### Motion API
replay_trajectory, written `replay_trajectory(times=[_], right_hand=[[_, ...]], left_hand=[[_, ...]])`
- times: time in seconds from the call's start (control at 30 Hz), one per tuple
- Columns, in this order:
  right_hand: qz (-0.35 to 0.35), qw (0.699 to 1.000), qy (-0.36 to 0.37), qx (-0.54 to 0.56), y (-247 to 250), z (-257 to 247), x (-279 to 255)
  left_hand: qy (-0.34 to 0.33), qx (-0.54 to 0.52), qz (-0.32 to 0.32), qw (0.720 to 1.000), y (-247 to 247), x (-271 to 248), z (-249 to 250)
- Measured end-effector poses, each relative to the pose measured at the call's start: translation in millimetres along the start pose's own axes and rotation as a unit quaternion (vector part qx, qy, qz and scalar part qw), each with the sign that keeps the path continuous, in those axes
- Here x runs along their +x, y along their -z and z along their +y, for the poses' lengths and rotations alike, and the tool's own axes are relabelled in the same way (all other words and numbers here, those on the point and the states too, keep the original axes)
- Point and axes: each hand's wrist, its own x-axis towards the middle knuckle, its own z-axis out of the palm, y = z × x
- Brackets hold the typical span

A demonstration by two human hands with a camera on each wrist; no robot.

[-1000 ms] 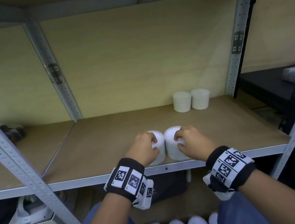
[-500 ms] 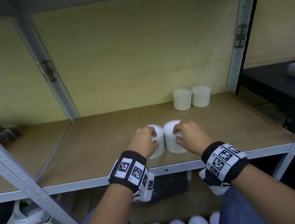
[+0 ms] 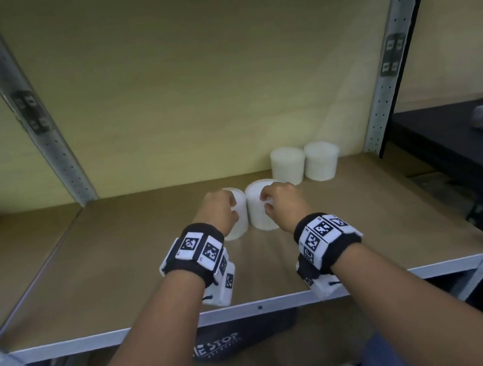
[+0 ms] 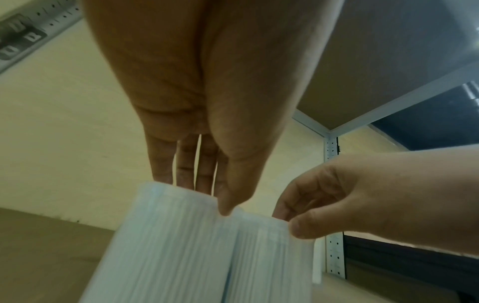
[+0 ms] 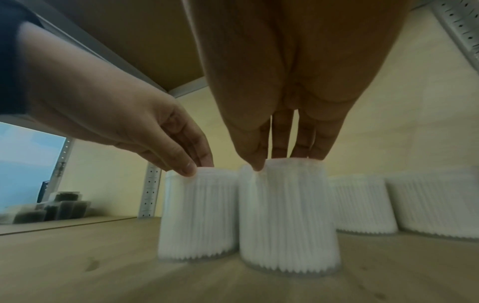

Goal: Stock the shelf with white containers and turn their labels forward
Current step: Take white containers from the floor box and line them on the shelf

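A brown shelf board (image 3: 123, 273) in a grey metal rack carries two ribbed white containers (image 3: 304, 163) at the back wall. Nearer, the left hand (image 3: 217, 210) grips the left container (image 5: 198, 221) by its top, and the right hand (image 3: 285, 203) grips the right container (image 5: 287, 221), the two seemingly touching; any labels are blurred.

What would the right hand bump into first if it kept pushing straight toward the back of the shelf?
Probably the left container of the rear pair, which stands just behind the container that the right hand grips. The gap between them is hard to judge.
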Motion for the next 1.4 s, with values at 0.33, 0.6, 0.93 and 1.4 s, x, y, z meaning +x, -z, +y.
replay_trajectory(times=[0.33, 0.6, 0.93, 1.4], right_hand=[[0.014, 1.0, -0.021, 0.011, -18, 10, 71], [0.023, 1.0, -0.019, 0.01, -30, 17, 111], [0.033, 0.999, -0.019, 0.018, -37, 22, 127], [-0.015, 0.995, -0.016, 0.097, -5, 24, 67]], left_hand=[[-0.005, 0.013, 0.005, 1.0, -3, 69, -9], [-0.013, 0.029, 0.024, 0.999, -8, 110, -18], [-0.015, 0.019, 0.037, 0.999, -12, 128, -18], [-0.007, 0.003, -0.036, 0.999, 10, 81, -4]])
